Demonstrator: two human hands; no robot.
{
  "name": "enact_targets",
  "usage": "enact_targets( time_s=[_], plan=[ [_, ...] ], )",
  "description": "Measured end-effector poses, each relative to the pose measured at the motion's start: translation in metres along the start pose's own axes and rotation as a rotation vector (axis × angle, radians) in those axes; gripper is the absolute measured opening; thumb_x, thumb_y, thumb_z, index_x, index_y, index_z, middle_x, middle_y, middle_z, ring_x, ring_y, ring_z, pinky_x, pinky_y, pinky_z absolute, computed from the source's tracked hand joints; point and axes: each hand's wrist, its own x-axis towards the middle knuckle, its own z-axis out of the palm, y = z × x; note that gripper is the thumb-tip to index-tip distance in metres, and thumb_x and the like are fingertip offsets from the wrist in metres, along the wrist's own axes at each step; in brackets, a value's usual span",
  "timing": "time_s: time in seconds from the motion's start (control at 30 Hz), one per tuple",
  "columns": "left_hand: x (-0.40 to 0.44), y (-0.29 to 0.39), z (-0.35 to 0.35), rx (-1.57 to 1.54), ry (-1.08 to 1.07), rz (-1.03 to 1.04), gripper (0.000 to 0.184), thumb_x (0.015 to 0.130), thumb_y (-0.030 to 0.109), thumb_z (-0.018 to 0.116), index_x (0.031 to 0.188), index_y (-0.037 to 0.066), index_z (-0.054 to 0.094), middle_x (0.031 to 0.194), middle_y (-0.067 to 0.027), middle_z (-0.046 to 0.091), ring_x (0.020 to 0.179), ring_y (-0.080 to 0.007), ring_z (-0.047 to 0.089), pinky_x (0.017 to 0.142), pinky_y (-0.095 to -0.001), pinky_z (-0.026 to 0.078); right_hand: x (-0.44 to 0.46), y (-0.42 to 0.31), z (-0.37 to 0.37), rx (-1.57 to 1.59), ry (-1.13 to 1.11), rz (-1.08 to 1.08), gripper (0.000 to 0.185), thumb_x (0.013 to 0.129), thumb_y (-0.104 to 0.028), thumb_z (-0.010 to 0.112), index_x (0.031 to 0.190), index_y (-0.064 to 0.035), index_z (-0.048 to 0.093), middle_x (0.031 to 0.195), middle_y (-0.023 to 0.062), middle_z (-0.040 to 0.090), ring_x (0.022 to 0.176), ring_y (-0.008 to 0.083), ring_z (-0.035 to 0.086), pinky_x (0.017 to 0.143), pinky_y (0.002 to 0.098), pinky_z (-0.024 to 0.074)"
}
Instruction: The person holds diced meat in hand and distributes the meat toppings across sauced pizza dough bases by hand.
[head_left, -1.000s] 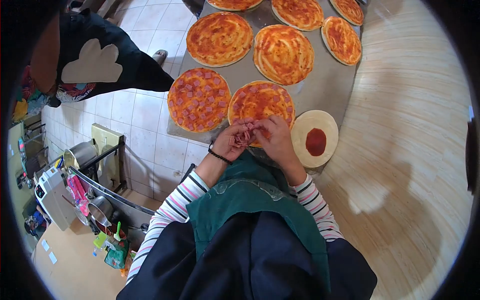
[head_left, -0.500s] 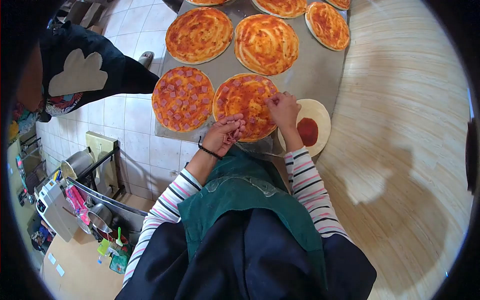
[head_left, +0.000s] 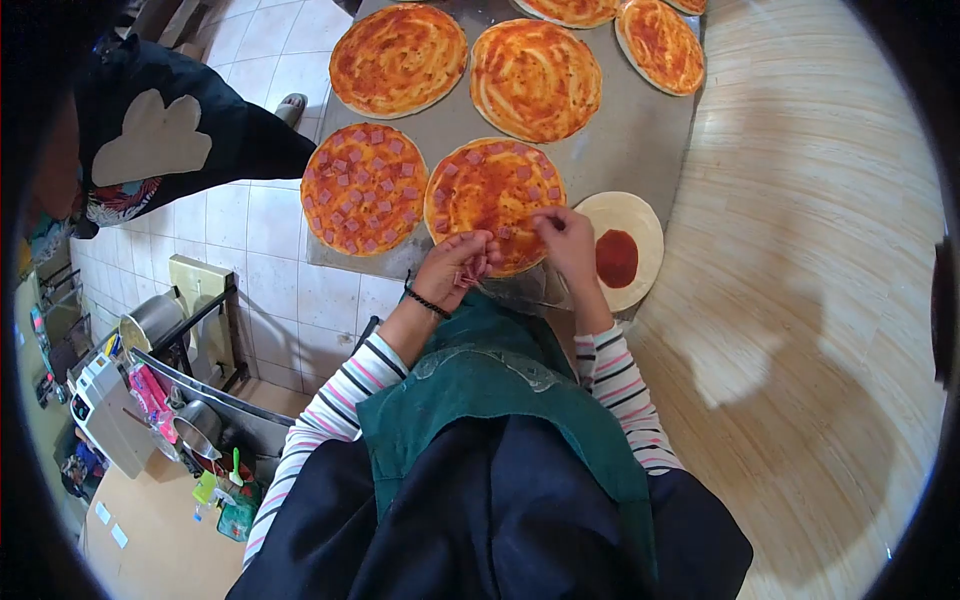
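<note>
Pizza [head_left: 480, 205] by the near edge of the table [head_left: 640, 140], one of two bearing pink pieces [head_left: 522, 172], left hand [head_left: 452, 268] curled around more pink pieces, right hand [head_left: 570, 243] pinched shut (contents unclear), one pale round [head_left: 642, 215] near it

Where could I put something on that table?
Try the bare grey tabletop between the pale dough round with a red sauce spot and the orange-red sauced round beyond it. It's crowded at the left hand, right hand and nearest pink-cubed pizza.

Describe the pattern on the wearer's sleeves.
The sleeves are white with black and pink stripes, showing best in the head view.
</note>
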Motion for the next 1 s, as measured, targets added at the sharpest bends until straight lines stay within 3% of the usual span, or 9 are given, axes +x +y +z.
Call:
enact_targets(
  time_s=[0.17,0.2,0.3,0.37,0.47,0.6,0.67,0.77,1.0],
  plan=[
    [-0.007,0.009,0.004,-0.097,0.022,0.013,0.02,0.082,0.008,0.045,0.099,-0.002,0.049,0.092,-0.0134,0.056,0.087,-0.0218,0.056,0.076,-0.0297,0.046,0.008,-0.01,0.002,-0.981,0.189,-0.189,0.014,0.069,-0.015,0.059,0.08,-0.0065,0.061,0.075,0.0093,0.059,0.068,0.0279,0.055,0.062,0.0341,0.0431],
    [-0.008,0.01,0.004,-0.146,0.025,0.007,0.021,0.082,0.006,0.044,0.101,-0.003,0.048,0.094,-0.0144,0.055,0.09,-0.0232,0.055,0.079,-0.0318,0.045,0.008,-0.012,0.003,-0.98,0.184,-0.191,0.014,0.069,-0.015,0.059,0.08,-0.0065,0.061,0.075,0.0093,0.059,0.068,0.0279,0.055,0.062,0.0341,0.0431],
    [-0.008,0.01,0.001,-0.191,-0.025,0.012,0.023,0.082,0.006,0.043,0.102,-0.004,0.047,0.097,-0.015,0.054,0.091,-0.0235,0.055,0.082,-0.0332,0.044,0.002,-0.014,0.007,-0.957,0.209,-0.147,0.015,0.068,-0.014,0.06,0.08,-0.0051,0.06,0.078,0.0082,0.058,0.07,0.0263,0.054,0.064,0.0328,0.0422],
    [-0.009,0.009,0.001,-0.184,-0.008,0.014,0.023,0.081,0.005,0.044,0.103,-0.003,0.047,0.097,-0.0143,0.055,0.09,-0.0231,0.055,0.081,-0.0329,0.045,-0.01,-0.011,0.013,-0.275,0.126,-0.262,0.015,0.067,-0.013,0.06,0.079,-0.0036,0.058,0.075,0.0085,0.057,0.069,0.0256,0.054,0.063,0.0325,0.0423],
    [-0.01,0.006,-0.002,-0.154,-0.02,0.012,0.023,0.08,0.004,0.046,0.102,-0.002,0.047,0.095,-0.0124,0.055,0.088,-0.0217,0.056,0.078,-0.0319,0.046,-0.035,-0.038,0.026,-0.197,-0.202,-0.29,0.013,0.067,-0.01,0.061,0.077,-0.0022,0.058,0.073,0.0092,0.056,0.068,0.0248,0.054,0.062,0.0313,0.0425],
    [-0.01,-0.008,-0.011,0.037,-0.008,0.046,0.024,0.078,0.002,0.048,0.102,-0.001,0.047,0.095,-0.0109,0.055,0.086,-0.0193,0.055,0.077,-0.0311,0.046,-0.046,-0.019,0.033,-0.216,-0.119,-0.328,0.014,0.065,-0.007,0.063,0.076,-0.0013,0.058,0.071,0.011,0.057,0.067,0.0236,0.055,0.062,0.0304,0.0433],
    [-0.012,-0.015,-0.015,0.024,0.005,0.031,0.023,0.077,0.0,0.05,0.1,0.0,0.048,0.093,-0.01,0.056,0.084,-0.0181,0.056,0.074,-0.0288,0.047,-0.052,-0.011,0.032,-0.3,-0.185,-0.2,0.01,0.069,0.001,0.06,0.079,0.0003,0.058,0.071,0.0042,0.057,0.061,0.0104,0.053,0.058,0.0222,0.0437],
    [-0.016,-0.019,-0.019,0.021,0.042,0.019,0.022,0.076,-0.002,0.051,0.097,0.0,0.05,0.09,-0.0091,0.057,0.081,-0.017,0.057,0.07,-0.0262,0.049,-0.054,0.004,0.031,-0.021,-0.185,-0.065,0.009,0.072,0.001,0.058,0.08,0.0025,0.058,0.074,0.0057,0.059,0.064,0.01,0.055,0.061,0.022,0.0449],
    [-0.017,-0.021,-0.024,0.105,0.009,-0.055,0.02,0.077,0.002,0.052,0.097,0.001,0.051,0.084,-0.0078,0.058,0.073,-0.0143,0.058,0.062,-0.0215,0.048,-0.057,-0.003,0.026,0.116,-0.275,-0.003,0.01,0.074,0.001,0.056,0.083,0.0034,0.058,0.077,0.0064,0.06,0.069,0.0097,0.056,0.063,0.0215,0.045]
  ],
)
